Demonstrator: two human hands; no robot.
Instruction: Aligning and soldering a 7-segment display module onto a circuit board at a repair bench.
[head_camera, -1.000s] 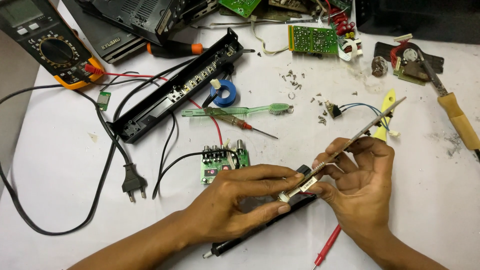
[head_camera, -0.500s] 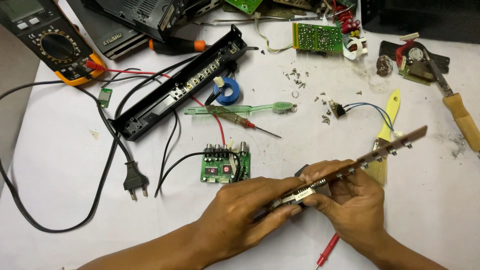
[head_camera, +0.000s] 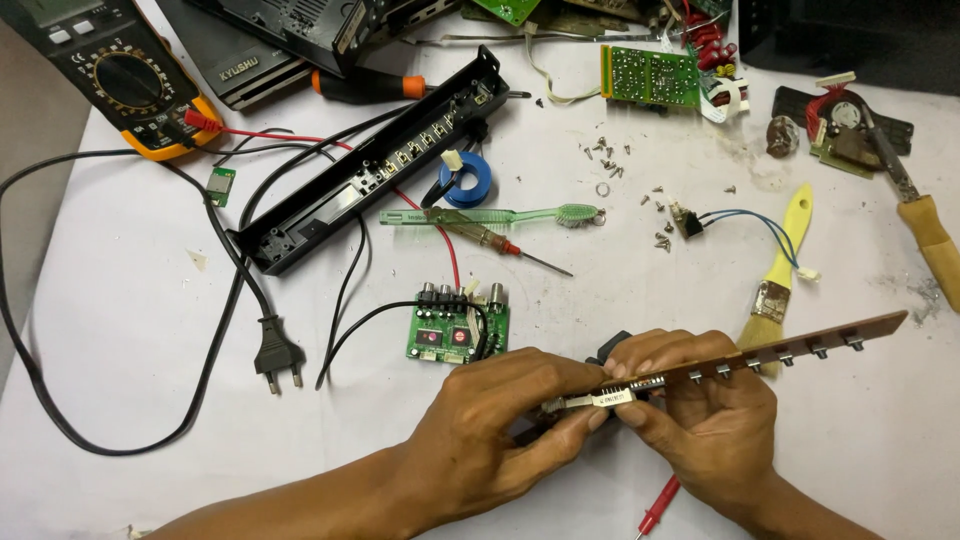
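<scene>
Both hands are down at six o'clock on the white table (head_camera: 120, 330), and the long brown circuit strip (head_camera: 800, 345) has swung flatter than it was a second ago: back then it pointed steeply up toward one o'clock, now it lies close to level, its far end reaching out to three o'clock past the bristles of the yellow brush (head_camera: 785, 265). The right hand (head_camera: 700, 420) has closed its fingers around the near end of the strip, thumb on top, a firm wrap. The left hand (head_camera: 500, 430) pinches a small silver part (head_camera: 600, 398) at the strip's end between thumb and forefinger, fingers shut tight on it, and it has slid lower and closer to the body than before. Something black sits under the hands, mostly hidden by the knuckles, so I cannot tell what it is. Just at eleven o'clock of the hands lies a small green board (head_camera: 450, 330) with round sockets, black wire looping from it. Farther up, a black panel (head_camera: 370, 165) runs diagonally, with a green toothbrush (head_camera: 500, 214) and a thin screwdriver (head_camera: 500, 242) below it. A plug (head_camera: 275, 355) rests at nine o'clock, a yellow meter (head_camera: 120, 75) at ten, loose screws (head_camera: 610, 160) at twelve, and a red probe (head_camera: 658, 508) pokes out beneath the right wrist.
</scene>
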